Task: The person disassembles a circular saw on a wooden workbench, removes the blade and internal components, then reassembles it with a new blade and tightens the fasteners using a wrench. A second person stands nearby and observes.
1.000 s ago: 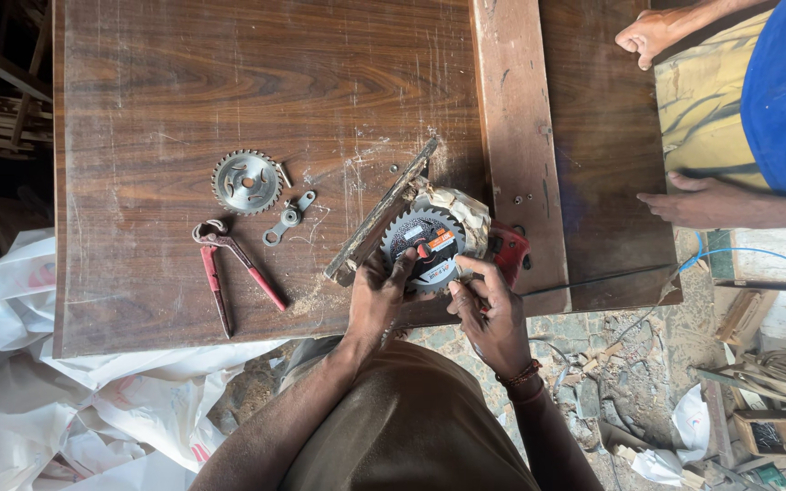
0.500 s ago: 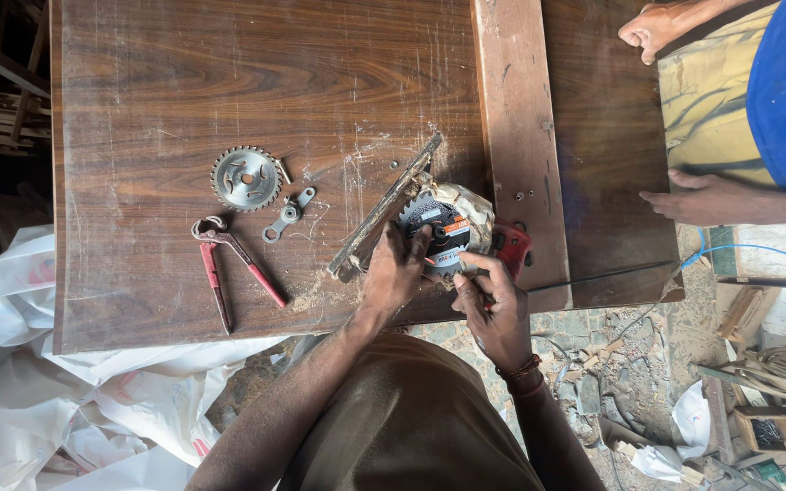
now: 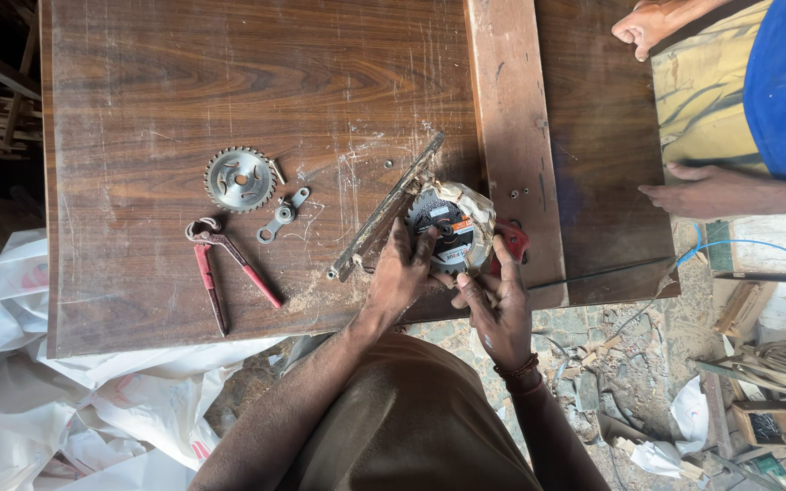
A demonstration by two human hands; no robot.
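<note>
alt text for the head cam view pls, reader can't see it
Seen from above, a person's left hand and right hand press on a circular saw lying at the near edge of a scratched wooden table. A loose toothed saw blade, a small metal wrench and red-handled pincers lie to the left; another person's hand rests at the right edge.

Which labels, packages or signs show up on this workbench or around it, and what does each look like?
Round black label with orange and white patches: on the face of the circular saw blade at the wooden table's front edge, between the left hand and right hand.
White plastic sacks with faint red print: crumpled on the floor at lower left.
No screens or signs.
</note>
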